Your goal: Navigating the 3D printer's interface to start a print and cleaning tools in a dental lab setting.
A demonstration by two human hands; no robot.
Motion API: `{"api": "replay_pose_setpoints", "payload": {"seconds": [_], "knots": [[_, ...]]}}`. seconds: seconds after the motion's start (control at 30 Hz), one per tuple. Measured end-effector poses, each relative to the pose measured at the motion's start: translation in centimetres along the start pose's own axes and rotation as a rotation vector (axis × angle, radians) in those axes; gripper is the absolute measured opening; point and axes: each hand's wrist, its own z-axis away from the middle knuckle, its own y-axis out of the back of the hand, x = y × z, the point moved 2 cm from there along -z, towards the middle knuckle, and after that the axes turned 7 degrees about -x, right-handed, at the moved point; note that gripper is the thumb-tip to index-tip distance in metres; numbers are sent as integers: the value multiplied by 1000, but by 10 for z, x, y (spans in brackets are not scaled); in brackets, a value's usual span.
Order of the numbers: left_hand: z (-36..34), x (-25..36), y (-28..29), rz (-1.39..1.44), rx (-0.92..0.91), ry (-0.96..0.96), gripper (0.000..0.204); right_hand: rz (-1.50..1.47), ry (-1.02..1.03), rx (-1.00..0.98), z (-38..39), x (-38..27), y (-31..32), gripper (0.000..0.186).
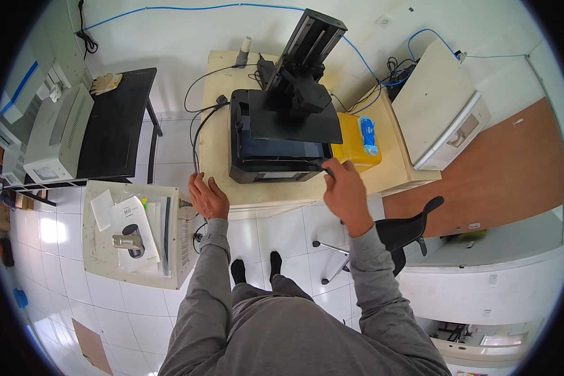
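A black resin 3D printer (282, 135) with a tall upright column stands on a pale wooden table (370, 178). My right hand (343, 188) rests at the printer's front right corner, its fingers closed on a small dark part there. My left hand (208, 196) lies flat and open on the table's front left edge, just left of the printer. A yellow cover (352, 150) with a blue packet (368, 135) on top sits against the printer's right side.
A white machine (442, 106) stands to the right, and a black office chair (401, 235) below it. On the left are a black table (116, 125) with a grey device (56, 135) and a white box (138, 232) holding papers. Cables trail over the wooden table.
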Motion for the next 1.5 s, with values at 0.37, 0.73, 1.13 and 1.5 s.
{"api": "replay_pose_setpoints", "payload": {"seconds": [0.37,0.73,1.13,1.5], "knots": [[0,1,1,24,3,-35,26,-21,298,-89,-28,48,17,28],[0,2,2,26,13,-46,26,-222,335,-105,-35,-16,-16,32],[1,-1,0,28,15,-53,26,-240,167,136,1,-7,-21,26],[1,5,3,8,34,-62,23,-1567,-427,84,8,35,-49,22]]}}
